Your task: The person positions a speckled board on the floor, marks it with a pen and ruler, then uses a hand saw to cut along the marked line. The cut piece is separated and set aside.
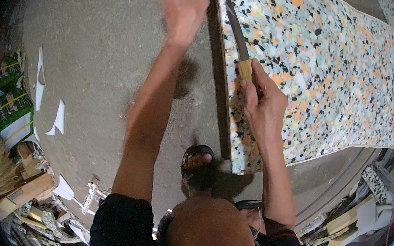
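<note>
A large speckled foam sheet, white with orange and black flecks, lies at the right and reaches to the top. My right hand is closed round the light wooden handle of a long knife. Its dark, slightly curved blade runs away from me along the sheet's left edge, where a narrow strip shows left of the blade. My left hand, somewhat blurred, is closed in a fist beside the sheet's far left corner. Whether anything is in its fingers is hidden.
My sandalled foot stands on the grey concrete floor near the sheet's front corner. White scraps, a straw broom and green packs lie at the left. More foam offcuts are heaped at the lower right.
</note>
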The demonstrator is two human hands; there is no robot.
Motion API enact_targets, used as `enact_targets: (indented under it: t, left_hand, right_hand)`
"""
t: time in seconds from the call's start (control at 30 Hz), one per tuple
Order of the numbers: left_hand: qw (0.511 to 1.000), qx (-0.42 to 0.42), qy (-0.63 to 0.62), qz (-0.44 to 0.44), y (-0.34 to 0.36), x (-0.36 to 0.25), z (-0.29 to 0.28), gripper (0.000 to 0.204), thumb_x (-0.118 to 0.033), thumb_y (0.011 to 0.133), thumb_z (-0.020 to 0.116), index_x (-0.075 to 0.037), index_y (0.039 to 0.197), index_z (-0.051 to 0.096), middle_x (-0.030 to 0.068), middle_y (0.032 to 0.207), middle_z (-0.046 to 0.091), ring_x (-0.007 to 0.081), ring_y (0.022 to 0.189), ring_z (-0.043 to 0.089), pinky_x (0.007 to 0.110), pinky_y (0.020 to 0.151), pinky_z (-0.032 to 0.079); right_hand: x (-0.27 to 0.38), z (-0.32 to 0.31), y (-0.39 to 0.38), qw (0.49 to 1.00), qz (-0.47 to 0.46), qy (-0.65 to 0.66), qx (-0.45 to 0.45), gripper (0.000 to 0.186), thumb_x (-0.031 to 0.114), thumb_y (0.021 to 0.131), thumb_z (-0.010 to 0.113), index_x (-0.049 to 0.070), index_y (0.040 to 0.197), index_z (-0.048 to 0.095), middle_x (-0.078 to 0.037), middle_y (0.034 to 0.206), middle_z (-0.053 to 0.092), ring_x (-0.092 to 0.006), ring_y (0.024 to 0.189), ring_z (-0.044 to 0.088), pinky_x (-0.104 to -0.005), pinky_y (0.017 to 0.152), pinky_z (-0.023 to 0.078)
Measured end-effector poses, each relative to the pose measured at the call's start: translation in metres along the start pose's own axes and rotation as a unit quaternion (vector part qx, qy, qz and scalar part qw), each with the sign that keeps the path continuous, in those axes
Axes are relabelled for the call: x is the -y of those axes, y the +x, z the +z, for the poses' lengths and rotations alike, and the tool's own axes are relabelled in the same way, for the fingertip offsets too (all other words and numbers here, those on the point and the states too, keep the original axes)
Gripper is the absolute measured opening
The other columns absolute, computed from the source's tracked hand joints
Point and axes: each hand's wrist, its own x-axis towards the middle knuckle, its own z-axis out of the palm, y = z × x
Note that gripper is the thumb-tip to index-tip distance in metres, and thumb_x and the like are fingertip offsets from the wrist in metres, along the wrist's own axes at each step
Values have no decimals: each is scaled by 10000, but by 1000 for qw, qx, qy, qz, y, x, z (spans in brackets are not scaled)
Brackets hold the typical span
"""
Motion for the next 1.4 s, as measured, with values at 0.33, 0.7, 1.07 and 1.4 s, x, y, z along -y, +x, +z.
enact_targets:
  t: [0.33,0.7,1.07,1.4]
  left_hand:
    - [999,13,23,21,-75,-23,-81,171,-161,929,695,7,900,680,57,767,660,133,675,600,305,639,514]
    - [963,189,-97,-167,-73,-16,-24,277,-240,859,714,28,915,754,162,814,753,230,727,718,374,715,554]
    - [959,204,-82,-179,-77,-12,-17,291,-260,836,718,19,906,758,165,812,752,244,750,727,381,743,562]
    - [962,213,-75,-152,-82,1,-15,270,-248,833,705,2,913,767,165,829,757,253,755,735,368,743,564]
  right_hand:
    - [9,11,32,997,-65,-33,-22,389,120,883,675,-5,1252,662,-286,831,668,-433,752,667,-450,683,530]
    - [-1,-11,-28,999,28,9,12,393,71,890,674,5,1277,664,-290,906,689,-414,788,695,-418,725,549]
    - [-2,-5,-27,999,-9,-38,6,399,114,905,672,15,1291,649,-263,832,666,-402,725,663,-438,678,525]
    - [-5,-3,-28,999,-25,-43,11,398,99,898,680,10,1285,652,-254,798,644,-396,681,640,-448,634,507]
